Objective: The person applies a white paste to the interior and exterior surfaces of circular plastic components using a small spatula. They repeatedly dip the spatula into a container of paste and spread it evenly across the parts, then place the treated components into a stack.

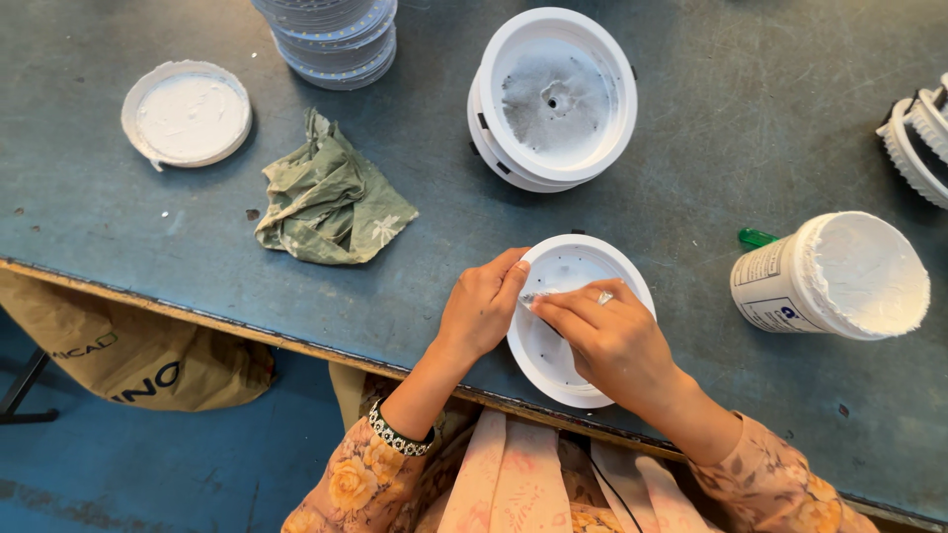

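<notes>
A white round lamp housing point(578, 266) lies open side up at the table's near edge. My left hand point(481, 308) grips its left rim with the fingers curled over the edge. My right hand point(612, 341) rests inside the dish, fingers pinched on a small silvery tool or brush whose tip touches the inner floor near the left rim. A ring shows on one finger of that hand. What the tool is exactly I cannot tell.
A stack of white housings point(553, 94) stands behind. An open tub of white paste point(839, 276) lies at right, its lid point(188, 112) at far left. A crumpled green cloth point(331, 197) sits left of centre. Stacked round boards point(331, 35) are at the back.
</notes>
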